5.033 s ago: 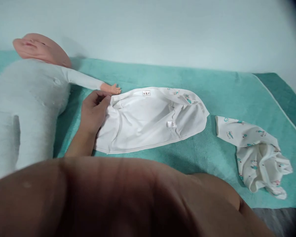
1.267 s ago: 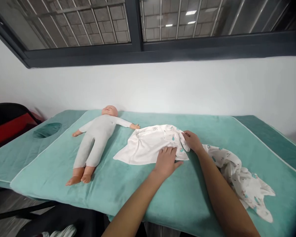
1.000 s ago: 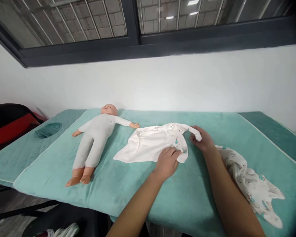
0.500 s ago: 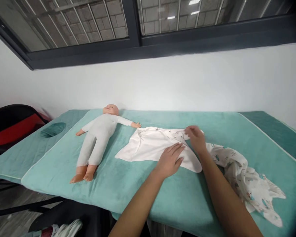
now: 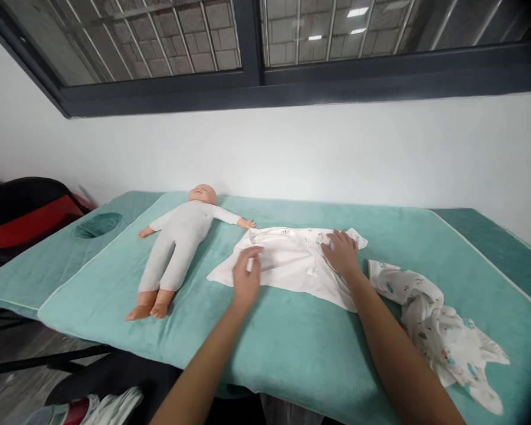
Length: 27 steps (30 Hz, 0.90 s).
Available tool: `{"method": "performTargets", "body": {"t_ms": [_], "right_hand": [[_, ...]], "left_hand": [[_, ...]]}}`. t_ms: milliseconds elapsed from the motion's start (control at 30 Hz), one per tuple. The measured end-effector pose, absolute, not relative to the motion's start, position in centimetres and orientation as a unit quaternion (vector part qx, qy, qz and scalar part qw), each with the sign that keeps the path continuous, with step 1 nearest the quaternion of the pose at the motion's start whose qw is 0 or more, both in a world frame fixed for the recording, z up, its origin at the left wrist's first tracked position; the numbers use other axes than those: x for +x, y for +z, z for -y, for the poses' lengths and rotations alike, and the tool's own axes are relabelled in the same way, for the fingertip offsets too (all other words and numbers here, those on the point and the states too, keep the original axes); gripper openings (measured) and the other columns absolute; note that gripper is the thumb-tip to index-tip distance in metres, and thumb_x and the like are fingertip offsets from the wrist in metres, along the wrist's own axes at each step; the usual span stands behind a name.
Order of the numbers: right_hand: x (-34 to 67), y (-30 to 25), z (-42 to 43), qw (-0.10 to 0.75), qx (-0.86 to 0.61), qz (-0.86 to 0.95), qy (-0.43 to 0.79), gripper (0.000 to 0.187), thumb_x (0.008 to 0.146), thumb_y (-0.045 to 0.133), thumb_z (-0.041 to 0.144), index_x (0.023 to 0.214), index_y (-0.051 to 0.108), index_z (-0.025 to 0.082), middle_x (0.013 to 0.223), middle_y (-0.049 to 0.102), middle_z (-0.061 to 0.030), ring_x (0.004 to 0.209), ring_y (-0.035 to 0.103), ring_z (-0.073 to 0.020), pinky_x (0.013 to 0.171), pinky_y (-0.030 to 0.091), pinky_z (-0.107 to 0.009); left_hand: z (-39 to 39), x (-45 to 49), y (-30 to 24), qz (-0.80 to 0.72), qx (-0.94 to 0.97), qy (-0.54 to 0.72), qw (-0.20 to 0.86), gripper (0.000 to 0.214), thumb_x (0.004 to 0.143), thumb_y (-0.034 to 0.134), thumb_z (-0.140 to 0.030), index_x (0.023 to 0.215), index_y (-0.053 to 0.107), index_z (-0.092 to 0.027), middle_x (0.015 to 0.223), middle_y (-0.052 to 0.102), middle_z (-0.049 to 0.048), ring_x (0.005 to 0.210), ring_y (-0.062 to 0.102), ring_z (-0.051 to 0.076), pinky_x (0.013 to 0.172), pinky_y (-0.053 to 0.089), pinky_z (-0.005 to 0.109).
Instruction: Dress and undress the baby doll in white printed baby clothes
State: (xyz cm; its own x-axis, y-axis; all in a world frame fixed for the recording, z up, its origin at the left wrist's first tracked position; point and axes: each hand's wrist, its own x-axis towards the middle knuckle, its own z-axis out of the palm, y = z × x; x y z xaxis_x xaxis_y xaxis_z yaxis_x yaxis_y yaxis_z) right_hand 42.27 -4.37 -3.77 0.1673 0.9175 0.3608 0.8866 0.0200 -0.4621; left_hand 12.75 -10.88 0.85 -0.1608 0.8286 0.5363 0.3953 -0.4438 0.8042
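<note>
A white baby top (image 5: 287, 262) lies spread on the green bed cover, its inner side with a small label facing up and a small print near its right side. My right hand (image 5: 341, 252) rests flat on the right part of the top, fingers extended. Over the left part is my left hand (image 5: 246, 277), slightly blurred, its fingers curved and the thumb apart, holding nothing. A baby doll (image 5: 183, 227) in a white body suit lies on its back to the left, one hand close to the top's upper left corner.
A crumpled printed baby garment (image 5: 446, 330) lies to the right of my right forearm. The green massage bed (image 5: 318, 348) has a face hole (image 5: 98, 225) at its left end. Folded cloths (image 5: 101, 410) sit on a black seat below. A red and black chair (image 5: 30, 218) stands at left.
My left hand has moved left from the top's lower right to its left part. My right hand has flattened onto the right side, and the lower right flap now lies folded differently.
</note>
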Motion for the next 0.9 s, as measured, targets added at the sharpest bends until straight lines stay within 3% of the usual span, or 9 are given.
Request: {"method": "performTargets", "body": {"t_ms": [67, 133, 233, 300, 400, 533, 667, 800, 900], "right_hand": [[41.8, -3.6, 4.6, 0.253, -0.722, 0.644, 0.015, 0.045, 0.093, 0.049, 0.042, 0.132, 0.058, 0.022, 0.150, 0.049, -0.0094, 0.143, 0.034, -0.0325, 0.117, 0.018, -0.056], [41.4, -3.5, 4.7, 0.217, -0.730, 0.648, 0.016, 0.050, 0.097, 0.043, 0.047, 0.138, 0.053, 0.021, 0.153, 0.045, -0.0094, 0.144, 0.032, -0.0326, 0.117, 0.017, -0.058], [41.1, -3.5, 4.7, 0.194, -0.733, 0.651, 0.001, 0.054, 0.099, 0.038, 0.050, 0.142, 0.049, 0.018, 0.155, 0.042, -0.0125, 0.145, 0.030, -0.0350, 0.116, 0.016, -0.061], [41.1, -3.5, 4.7, 0.200, -0.730, 0.654, -0.007, 0.054, 0.099, 0.037, 0.048, 0.142, 0.049, 0.017, 0.154, 0.042, -0.0142, 0.145, 0.031, -0.0360, 0.116, 0.016, -0.063], [41.6, -3.0, 5.0, 0.254, -0.721, 0.645, -0.006, 0.048, 0.098, 0.041, 0.042, 0.136, 0.054, 0.015, 0.150, 0.048, -0.0157, 0.143, 0.036, -0.0358, 0.115, 0.020, -0.064], [40.6, -0.5, 6.7, 0.406, -0.619, 0.673, -0.002, 0.040, 0.097, 0.044, 0.039, 0.126, 0.060, 0.016, 0.139, 0.058, -0.0152, 0.134, 0.048, -0.0288, 0.113, 0.035, -0.048], [34.8, 2.0, 8.8, 0.441, -0.526, 0.711, 0.154, 0.032, 0.099, 0.042, 0.042, 0.112, 0.064, 0.023, 0.114, 0.070, -0.0084, 0.105, 0.064, -0.0227, 0.096, 0.048, -0.037], [28.3, 1.6, 8.2, 0.388, -0.563, 0.665, 0.303, 0.043, 0.091, 0.055, 0.050, 0.122, 0.059, 0.021, 0.093, 0.071, -0.0079, 0.088, 0.066, -0.0258, 0.084, 0.048, -0.038], [26.9, 0.3, 6.5, 0.413, -0.591, 0.592, 0.362, 0.033, 0.082, 0.066, 0.043, 0.108, 0.064, 0.021, 0.076, 0.065, -0.0034, 0.084, 0.063, -0.0260, 0.083, 0.045, -0.038]], "left_hand": [[9.2, 8.4, 0.8, -0.583, 0.568, 0.560, 0.154, 0.023, 0.090, 0.051, -0.028, 0.103, 0.067, -0.019, 0.112, 0.068, 0.0090, 0.109, 0.061, 0.023, 0.095, 0.048, 0.039], [7.8, 5.0, 0.4, -0.640, 0.550, 0.498, 0.199, 0.029, 0.084, 0.059, -0.035, 0.105, 0.067, -0.018, 0.111, 0.068, 0.0099, 0.107, 0.062, 0.025, 0.093, 0.049, 0.039], [6.6, 2.6, -0.4, -0.626, 0.602, 0.426, 0.255, 0.040, 0.080, 0.066, -0.045, 0.109, 0.068, -0.018, 0.111, 0.070, 0.0087, 0.103, 0.064, 0.025, 0.094, 0.049, 0.039], [6.6, 2.5, -1.0, -0.603, 0.664, 0.384, 0.219, 0.038, 0.082, 0.065, -0.045, 0.111, 0.069, -0.020, 0.113, 0.070, 0.0073, 0.104, 0.064, 0.025, 0.095, 0.049, 0.038], [7.5, 3.2, -1.6, -0.584, 0.716, 0.367, 0.108, 0.024, 0.090, 0.057, -0.033, 0.106, 0.071, -0.021, 0.107, 0.070, 0.0078, 0.103, 0.064, 0.024, 0.093, 0.048, 0.038], [9.4, 4.8, -1.9, -0.502, 0.791, 0.335, -0.102, 0.025, 0.094, 0.051, -0.017, 0.107, 0.071, -0.023, 0.103, 0.071, 0.0098, 0.098, 0.063, 0.024, 0.085, 0.043, 0.039], [10.8, 6.7, -1.5, -0.396, 0.845, 0.290, -0.213, 0.028, 0.092, 0.053, -0.011, 0.112, 0.067, -0.026, 0.104, 0.072, 0.0079, 0.094, 0.064, 0.022, 0.087, 0.040, 0.040], [11.6, 8.1, -1.5, -0.341, 0.869, 0.278, -0.227, 0.029, 0.093, 0.053, -0.010, 0.116, 0.064, -0.024, 0.106, 0.072, 0.0077, 0.093, 0.065, 0.021, 0.086, 0.041, 0.039], [12.4, 8.3, -1.8, -0.335, 0.869, 0.292, -0.216, 0.028, 0.093, 0.053, -0.011, 0.117, 0.063, -0.021, 0.104, 0.072, 0.0084, 0.093, 0.065, 0.021, 0.079, 0.041, 0.037]]}}
